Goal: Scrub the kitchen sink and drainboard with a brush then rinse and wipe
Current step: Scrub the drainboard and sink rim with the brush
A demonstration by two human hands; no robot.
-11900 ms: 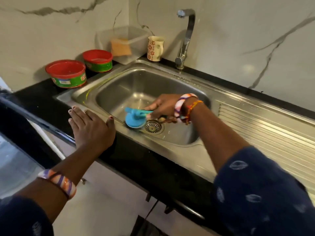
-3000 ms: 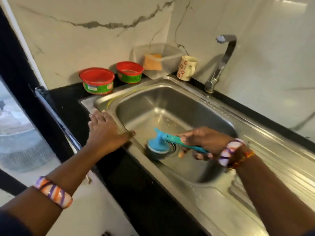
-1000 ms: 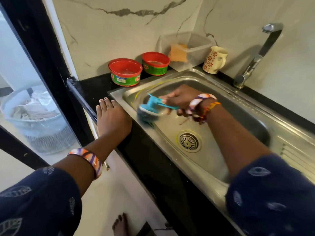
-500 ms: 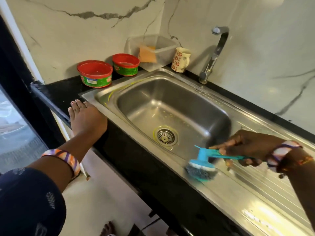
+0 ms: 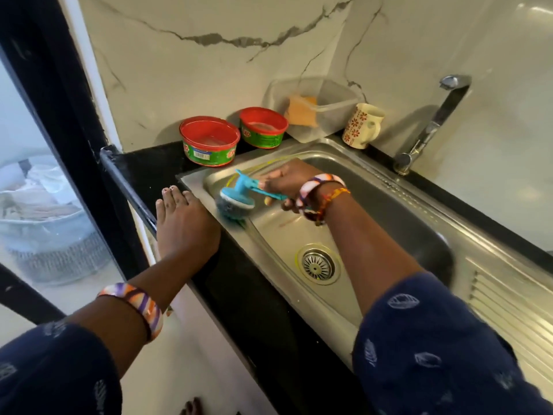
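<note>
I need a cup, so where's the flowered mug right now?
In the head view, the flowered mug stands on the sink's back rim, between the clear plastic container and the tap.

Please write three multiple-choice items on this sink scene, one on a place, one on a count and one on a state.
1. Where is the brush head?
A. on the drainboard
B. at the sink's near-left rim
C. over the drain

2. How many red-topped tubs stand on the counter?
A. one
B. two
C. three

3. What is the left hand doing?
A. resting flat on the counter edge
B. gripping the tap
C. holding a mug

Answers:
1 B, the head meets the sink rim by the left hand.
2 B, a near tub and a far tub.
3 A, its fingers lie straight while the right hand grips the brush.
</note>
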